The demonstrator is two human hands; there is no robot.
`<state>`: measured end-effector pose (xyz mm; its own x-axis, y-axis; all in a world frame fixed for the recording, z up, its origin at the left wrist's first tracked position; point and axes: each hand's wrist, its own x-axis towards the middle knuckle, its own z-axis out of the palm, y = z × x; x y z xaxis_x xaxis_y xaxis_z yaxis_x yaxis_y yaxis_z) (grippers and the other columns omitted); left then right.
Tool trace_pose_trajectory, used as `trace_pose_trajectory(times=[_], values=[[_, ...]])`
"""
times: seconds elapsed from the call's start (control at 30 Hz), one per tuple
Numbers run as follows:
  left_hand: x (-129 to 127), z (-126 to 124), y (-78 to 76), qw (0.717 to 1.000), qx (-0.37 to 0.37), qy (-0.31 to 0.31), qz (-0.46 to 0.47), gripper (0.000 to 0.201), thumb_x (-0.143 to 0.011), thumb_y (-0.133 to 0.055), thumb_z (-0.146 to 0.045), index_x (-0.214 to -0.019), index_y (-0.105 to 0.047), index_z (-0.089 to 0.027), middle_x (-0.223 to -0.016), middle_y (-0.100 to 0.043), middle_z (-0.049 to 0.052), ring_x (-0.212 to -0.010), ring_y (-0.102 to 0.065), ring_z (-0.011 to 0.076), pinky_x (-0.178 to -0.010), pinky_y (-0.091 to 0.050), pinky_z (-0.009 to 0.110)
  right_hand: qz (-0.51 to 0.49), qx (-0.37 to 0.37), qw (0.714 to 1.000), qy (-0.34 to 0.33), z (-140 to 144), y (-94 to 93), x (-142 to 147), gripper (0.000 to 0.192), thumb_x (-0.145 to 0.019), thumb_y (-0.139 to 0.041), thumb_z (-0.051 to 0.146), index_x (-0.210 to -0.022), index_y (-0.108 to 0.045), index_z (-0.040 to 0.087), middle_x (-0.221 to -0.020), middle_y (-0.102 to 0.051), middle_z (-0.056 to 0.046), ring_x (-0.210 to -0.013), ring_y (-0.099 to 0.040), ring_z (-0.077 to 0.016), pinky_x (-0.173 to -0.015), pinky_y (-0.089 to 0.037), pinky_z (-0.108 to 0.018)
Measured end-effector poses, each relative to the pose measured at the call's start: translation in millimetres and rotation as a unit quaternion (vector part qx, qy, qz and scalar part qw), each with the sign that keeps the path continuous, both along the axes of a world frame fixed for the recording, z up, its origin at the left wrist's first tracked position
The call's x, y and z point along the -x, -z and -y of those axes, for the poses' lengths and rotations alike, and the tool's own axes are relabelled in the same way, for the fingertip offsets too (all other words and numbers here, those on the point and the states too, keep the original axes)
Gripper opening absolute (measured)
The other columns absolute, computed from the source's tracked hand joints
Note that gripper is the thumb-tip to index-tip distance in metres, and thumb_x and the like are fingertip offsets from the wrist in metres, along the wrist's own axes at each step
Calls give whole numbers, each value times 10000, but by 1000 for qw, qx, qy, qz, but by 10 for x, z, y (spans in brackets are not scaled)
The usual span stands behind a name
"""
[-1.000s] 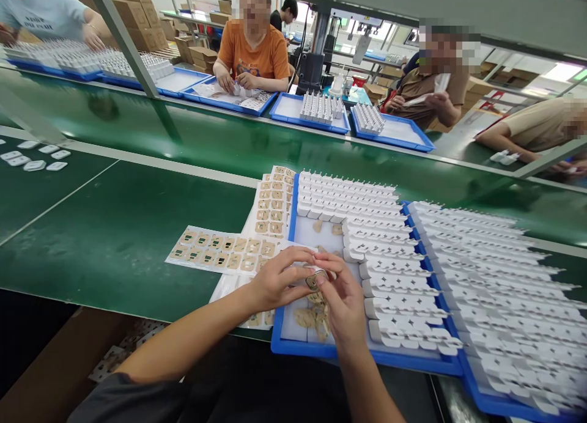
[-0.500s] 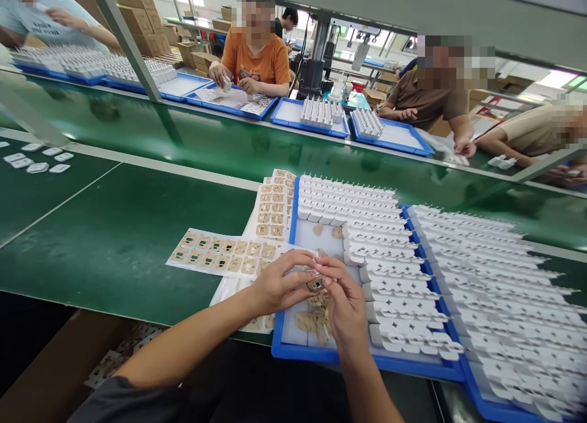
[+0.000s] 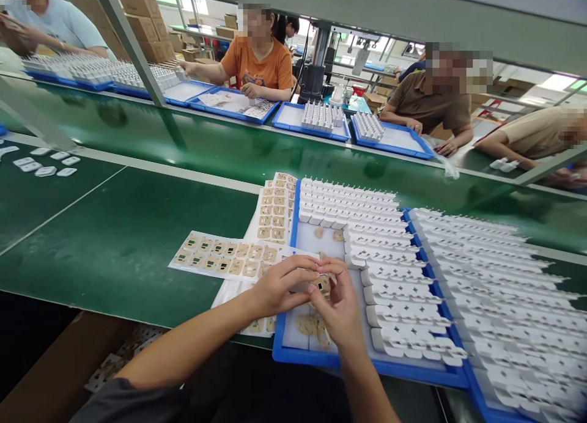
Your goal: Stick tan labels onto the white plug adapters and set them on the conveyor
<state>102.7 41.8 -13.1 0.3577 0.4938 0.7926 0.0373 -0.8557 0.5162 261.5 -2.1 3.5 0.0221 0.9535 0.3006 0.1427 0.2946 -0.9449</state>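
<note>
My left hand [image 3: 285, 283] and my right hand [image 3: 342, 304] meet over the near left part of a blue tray [image 3: 305, 354]. Between their fingertips is a small white plastic housing with a tan adhesive sticker [image 3: 323, 284] on its face, showing a small dark square opening. Fingers cover most of the piece. Loose tan sticker pieces [image 3: 305, 325] lie in the tray below my hands. A sheet of tan stickers [image 3: 243, 250] reaches from the bench to the tray's left edge, partly behind my left hand. Rows of white plastic housings [image 3: 398, 288] with pins fill the tray's right side.
A second blue tray [image 3: 477, 386] packed with white housings adjoins on the right. More sticker sheets [image 3: 277, 206] lie left of the tray. White flat pieces [image 3: 46, 171] rest on the green bench far left. Across the belt, several people sit behind blue trays [image 3: 389, 143].
My right fingers have shifted around the housing, the thumb now nearer the left fingertips. Across the belt, the person in orange has reached out to the side with a white piece.
</note>
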Motion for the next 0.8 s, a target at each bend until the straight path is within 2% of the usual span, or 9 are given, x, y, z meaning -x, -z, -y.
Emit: trace_pose_trajectory(times=[0.13, 0.23, 0.37, 0.47, 0.53, 0.6, 0.67, 0.73, 0.8], values=[[25, 9, -32, 1000, 26, -6, -3, 410, -837, -741, -219, -1210, -578, -169, -1121, -689, 148, -1080, -684, 229, -914, -598, 375, 46, -6, 999, 27, 18, -16, -107, 167, -922, -610, 235, -1077, -655, 276, -1121, -655, -63, -1192, -563, -246, -1033, -442, -456], [46, 11, -52, 999, 27, -18, -16, 430, -821, -754, -240, -1210, -585, -167, -1118, -708, 155, -1077, -696, 238, -907, -600, 372, 94, -41, 993, 61, -2, -55, -160, 144, -948, -569, 221, -1032, -673, 276, -1066, -708, -56, -1215, -547, -256, -1043, -422, -483], [50, 13, -58, 999, 18, -38, -26, 390, -830, -730, -246, -1188, -592, -174, -1087, -728, 138, -1048, -711, 237, -881, -607, 367, 183, -149, 968, 91, -16, -110, -145, 176, -913, -590, 142, -1006, -658, 275, -1059, -705, -52, -1069, -609, -248, -958, -470, -476], [47, 10, -50, 995, 62, -71, -31, 374, -824, -725, -269, -1164, -596, -181, -1061, -733, 119, -996, -724, 229, -852, -612, 356, 217, -243, 939, 109, 30, -121, -140, 267, -871, -596, 79, -1036, -645, 283, -1021, -691, -47, -988, -625, -245, -919, -486, -478], [47, 4, -49, 992, 90, -89, -28, 367, -819, -725, -290, -1145, -597, -182, -1047, -731, 113, -973, -726, 227, -841, -613, 353, 217, -270, 933, 99, 64, -116, -156, 296, -850, -600, 66, -1037, -640, 292, -978, -686, -37, -964, -624, -247, -907, -490, -480], [46, 1, -55, 992, 91, -88, -20, 355, -819, -723, -283, -1135, -596, -182, -1049, -727, 114, -984, -722, 228, -848, -609, 357, 203, -243, 944, 97, 74, -110, -174, 263, -854, -605, 82, -1012, -644, 290, -966, -681, -37, -974, -622, -249, -911, -486, -477], [42, 4, -62, 995, 71, -69, -10, 355, -821, -724, -262, -1140, -591, -179, -1073, -720, 123, -1016, -712, 230, -869, -603, 366, 153, -166, 969, 103, 55, -106, -174, 201, -886, -606, 136, -1022, -650, 279, -997, -670, -46, -989, -623, -242, -904, -497, -454], [36, 7, -62, 997, 44, -62, -4, 351, -829, -722, -235, -1149, -588, -177, -1093, -708, 132, -1041, -699, 231, -885, -597, 376, 79, -70, 992, 74, 24, -101, -147, 178, -916, -605, 212, -1078, -651, 271, -1068, -655, -61, -1025, -626, -235, -881, -522, -413], [31, 7, -50, 998, 15, -60, -4, 342, -837, -717, -211, -1153, -589, -178, -1105, -693, 136, -1067, -681, 234, -901, -590, 391, 9, -9, 999, 30, -4, -91, -98, 173, -924, -614, 262, -1091, -658, 269, -1115, -643, -65, -1088, -617, -233, -873, -536, -372]])
